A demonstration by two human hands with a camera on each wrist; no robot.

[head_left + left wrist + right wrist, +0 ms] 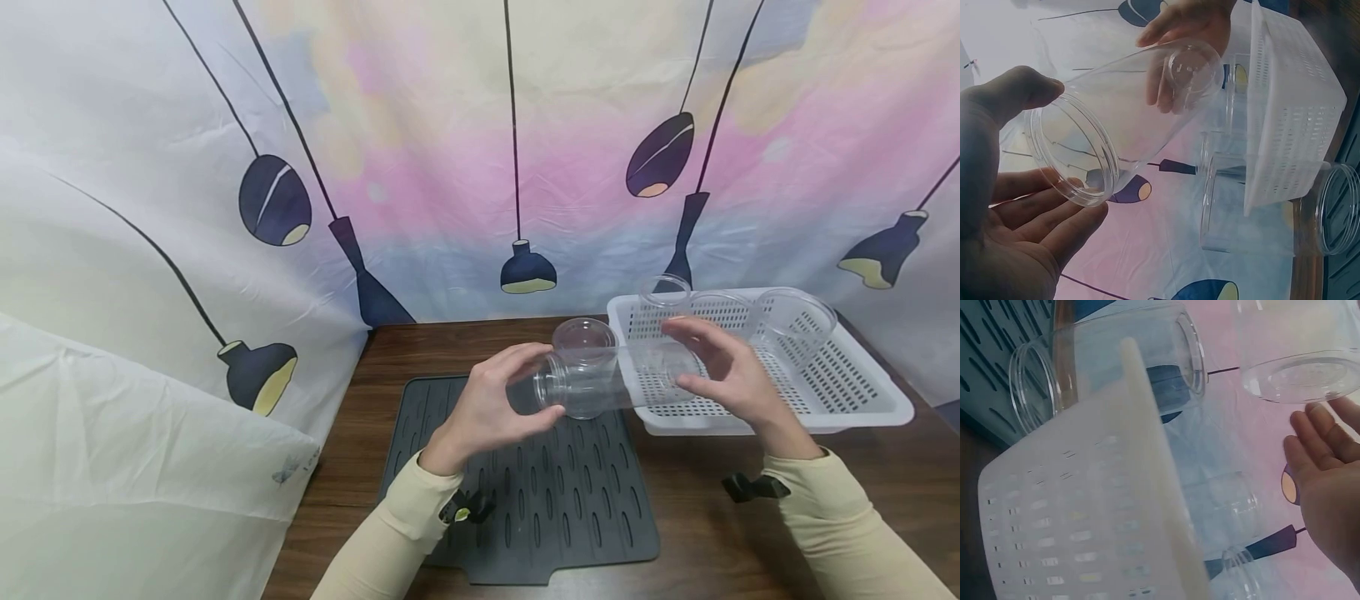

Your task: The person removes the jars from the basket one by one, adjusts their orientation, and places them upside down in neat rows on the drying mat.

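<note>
A clear plastic jar [652,377] is held sideways above the drying mat and the basket edge. My left hand [498,402] grips its threaded mouth end, thumb on one side and fingers on the other, as the left wrist view shows with the jar's rim [1109,169]. Around the jar's base end, my right hand [731,375] is spread in a loose C. In the right wrist view, its fingers [1319,434] are by the base; firm contact cannot be made out. A second clear jar [585,332] stands upright on the grey mat [551,517], partly behind the held one.
On the right, a white perforated basket [862,400] contains several clear jars, one with a wide rim [813,304]. Mat and basket sit on a brown wooden table [697,517]. A lamp-patterned cloth [450,167] hangs behind the table and along the left side.
</note>
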